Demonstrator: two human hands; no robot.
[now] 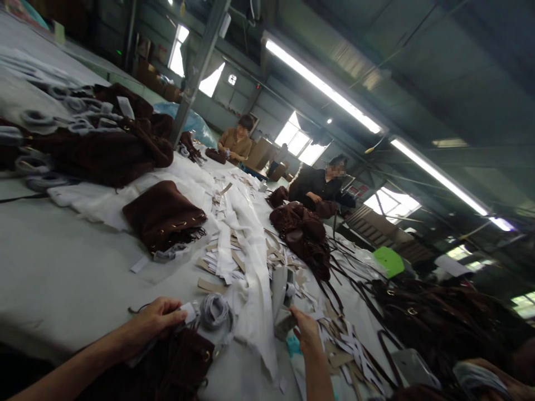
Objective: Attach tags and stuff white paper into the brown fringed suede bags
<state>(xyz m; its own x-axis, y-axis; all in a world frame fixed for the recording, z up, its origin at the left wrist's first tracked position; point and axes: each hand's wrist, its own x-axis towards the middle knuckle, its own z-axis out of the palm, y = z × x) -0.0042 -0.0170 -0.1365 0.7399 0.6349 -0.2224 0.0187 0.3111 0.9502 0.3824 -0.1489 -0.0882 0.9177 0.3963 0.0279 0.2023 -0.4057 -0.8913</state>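
My left hand (161, 317) is closed, pinching a small white tag (189, 312) between thumb and fingers. Just below it lies a dark brown bag (184, 356) with metal rings, partly hidden by my forearm. A coil of strap in grey wrapping (214, 310) rests at the bag's upper edge. On the other side of a long white sheet (251, 262), my right hand (308, 329) has its fingers curled at a greyish strip (285, 324), whose lower part is blurred. A turquoise piece (293, 345) shows beside that wrist.
Another brown bag (163, 214) lies farther up the table (75, 245). Paper and card scraps (346, 351) are strewn across the middle. Brown bags (303, 234) are heaped ahead, with long straps trailing right. Two co-workers (236, 142) sit opposite; another person's hand (497, 376) is at lower right.
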